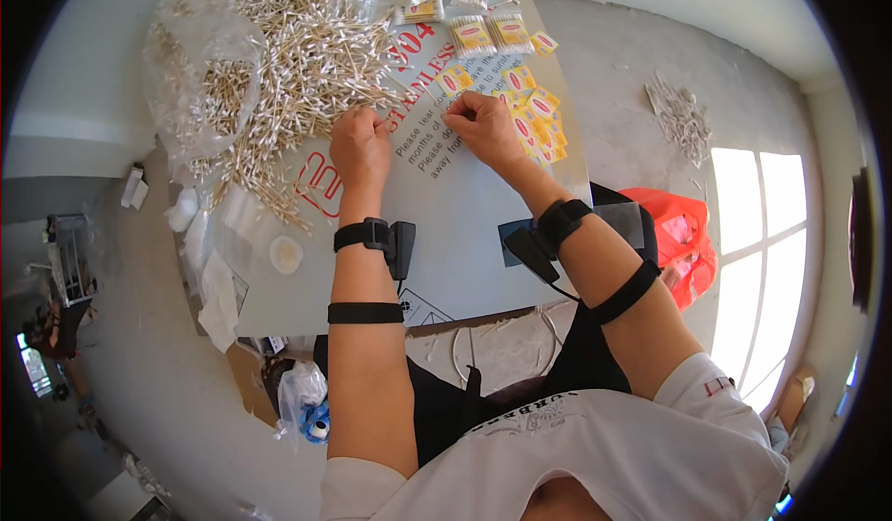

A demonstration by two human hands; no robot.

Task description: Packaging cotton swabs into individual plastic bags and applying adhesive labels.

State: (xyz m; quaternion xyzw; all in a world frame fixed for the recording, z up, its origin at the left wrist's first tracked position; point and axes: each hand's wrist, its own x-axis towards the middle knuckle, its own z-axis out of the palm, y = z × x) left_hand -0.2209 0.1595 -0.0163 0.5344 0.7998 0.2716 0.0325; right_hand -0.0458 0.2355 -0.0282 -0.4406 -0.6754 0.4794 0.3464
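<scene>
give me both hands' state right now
Left hand: curled closed; whether it holds anything can't be told.
Right hand: curled closed; whether it holds anything can't be told.

Worn on the person's head, the fisheye camera looks steeply down, near enough that the shirt fills six o'clock. It faces the table, with the left hand toward eleven, the right hand toward one, and floor curving past at nine.
</scene>
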